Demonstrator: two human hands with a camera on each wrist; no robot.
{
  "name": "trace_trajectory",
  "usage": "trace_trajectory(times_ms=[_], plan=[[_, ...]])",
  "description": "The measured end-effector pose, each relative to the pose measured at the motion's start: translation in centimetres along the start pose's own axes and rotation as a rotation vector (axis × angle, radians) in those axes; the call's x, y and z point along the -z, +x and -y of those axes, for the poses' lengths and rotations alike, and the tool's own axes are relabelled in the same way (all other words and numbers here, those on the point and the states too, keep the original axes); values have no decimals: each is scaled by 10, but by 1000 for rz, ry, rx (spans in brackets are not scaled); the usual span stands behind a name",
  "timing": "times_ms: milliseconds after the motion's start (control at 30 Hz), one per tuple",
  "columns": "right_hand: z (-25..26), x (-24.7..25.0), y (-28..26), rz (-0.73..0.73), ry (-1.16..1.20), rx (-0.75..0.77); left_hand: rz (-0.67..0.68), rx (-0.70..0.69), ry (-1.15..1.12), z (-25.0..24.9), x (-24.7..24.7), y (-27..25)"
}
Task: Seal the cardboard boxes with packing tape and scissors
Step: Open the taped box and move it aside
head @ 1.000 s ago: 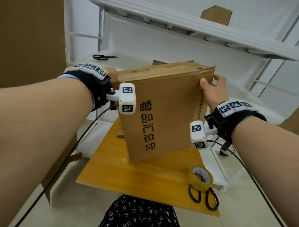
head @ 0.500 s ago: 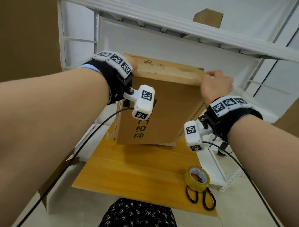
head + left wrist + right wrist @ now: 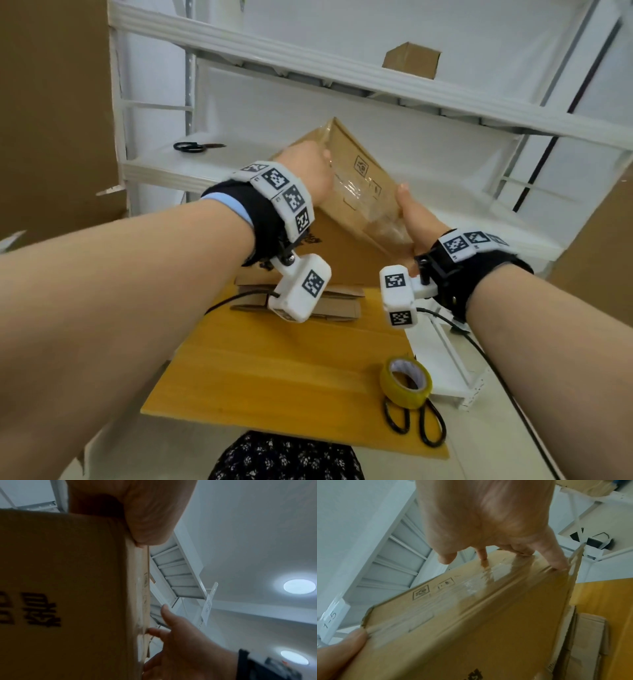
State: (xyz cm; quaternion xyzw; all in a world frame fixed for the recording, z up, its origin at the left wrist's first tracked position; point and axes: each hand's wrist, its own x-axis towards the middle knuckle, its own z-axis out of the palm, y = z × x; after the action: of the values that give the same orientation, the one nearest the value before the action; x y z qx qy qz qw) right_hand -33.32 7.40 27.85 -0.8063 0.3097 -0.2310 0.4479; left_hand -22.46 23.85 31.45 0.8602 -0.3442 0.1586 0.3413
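Note:
A brown cardboard box (image 3: 356, 192) is tilted over the wooden table (image 3: 291, 377), its face with clear tape turned up. My left hand (image 3: 308, 171) grips the box's upper left edge, the thumb on the taped corner (image 3: 342, 649). At the lower right end, my right hand (image 3: 414, 219) lays its fingertips (image 3: 522, 551) on the taped face, thumb held apart. In the left wrist view the box's printed side (image 3: 68, 588) fills the left half. A yellow tape roll (image 3: 406, 382) lies on black scissors (image 3: 416, 421) at the table's front right.
Flattened cardboard (image 3: 329, 301) lies on the table under the box. A white shelf rack (image 3: 342, 78) stands behind, with a second pair of scissors (image 3: 191, 147) on its left shelf and a small box (image 3: 411, 60) higher up. Large cardboard sheets stand at the left.
The box has been turned and tipped so its taped face shows on top. Both hands shifted with it: the left to the upper edge, the right down to the lower right end.

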Motion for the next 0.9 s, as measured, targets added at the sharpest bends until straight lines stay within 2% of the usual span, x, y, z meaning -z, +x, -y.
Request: trace_trajectory(times_ms=[100, 167, 200, 267, 333, 400, 467, 567, 700, 800, 900], plan=[[-7, 12, 9, -29, 48, -96, -70, -122, 47, 1, -9, -6], [-26, 22, 45, 15, 166, -146, -80, -228, 65, -2, -16, -12], [-31, 26, 60, 37, 212, -153, -64, -265, 88, -6, -19, -14], [-15, 25, 45, 4, 276, -149, 1, -295, 172, -12, -25, -17], [6, 23, 18, 8, 338, -165, 58, -304, 227, -16, -30, -21], [26, 21, -9, 86, 319, -146, 93, -318, 256, -19, -38, -27], [30, 20, -16, 157, 223, -125, 109, -326, 262, -23, -48, -34], [22, 12, -17, 227, 65, -189, 156, -284, 183, -23, -64, -46], [-6, 8, -25, 124, -188, -248, 272, -254, 73, -9, -86, -61], [-11, 9, -23, 128, -140, -303, 324, -223, 56, -1, -100, -62], [-5, 13, -17, 68, -89, -281, 378, -225, -47, 5, -112, -61]])
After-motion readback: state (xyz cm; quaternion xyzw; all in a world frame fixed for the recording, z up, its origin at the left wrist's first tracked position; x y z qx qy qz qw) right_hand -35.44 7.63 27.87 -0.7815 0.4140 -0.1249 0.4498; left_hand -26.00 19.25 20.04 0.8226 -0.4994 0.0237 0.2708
